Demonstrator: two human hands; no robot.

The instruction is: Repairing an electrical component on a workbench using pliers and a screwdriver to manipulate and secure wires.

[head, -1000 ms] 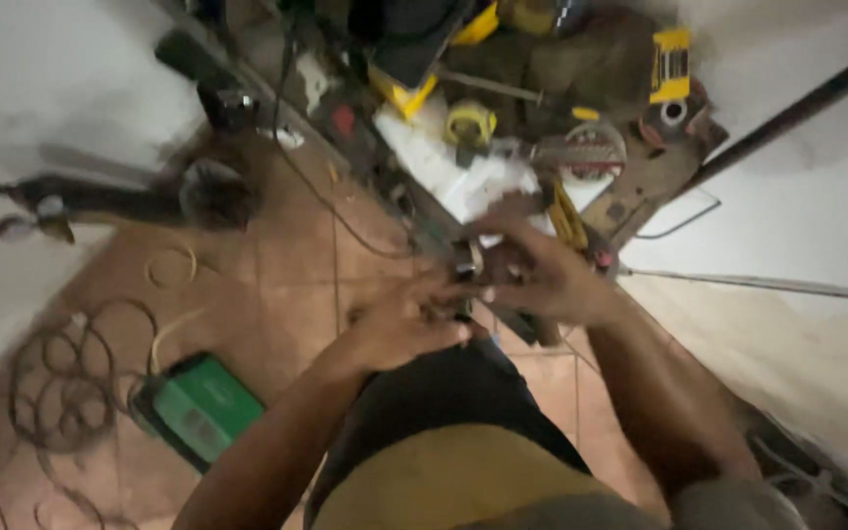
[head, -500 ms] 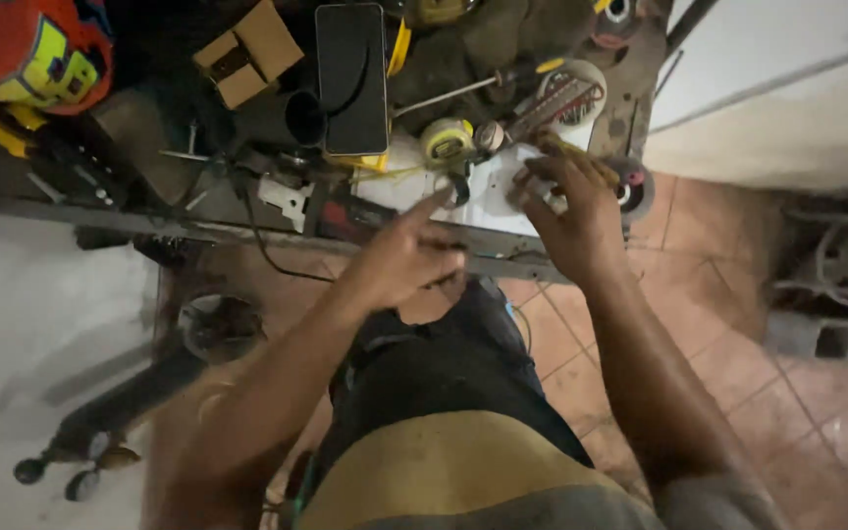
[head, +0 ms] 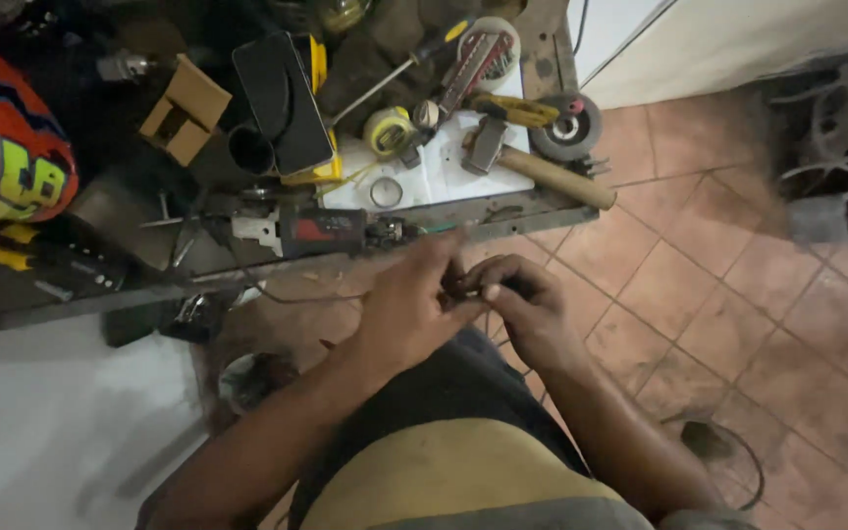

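Both hands, left hand point(head: 409, 304) and right hand point(head: 522, 309), pinch closed on some small dark part point(head: 471, 291), too hidden to identify. Hammer point(head: 532, 167) at 12 o'clock on the cluttered worktop point(head: 503, 211).

Small dark piece pinched between two bare hands, just below the workbench edge point(head: 542, 211).

The left hand point(head: 409, 309) and the right hand point(head: 527, 314) meet fingertip to fingertip in front of the workbench edge, over the person's lap. Between them sits a small dark object point(head: 465, 291), mostly hidden by the fingers, so its kind cannot be told. The left hand lies palm down with fingers stretched toward the bench; the right hand curls around the object from the other side, thumb and forefinger closed on it. Both hands hang just clear of the bench, not touching it.
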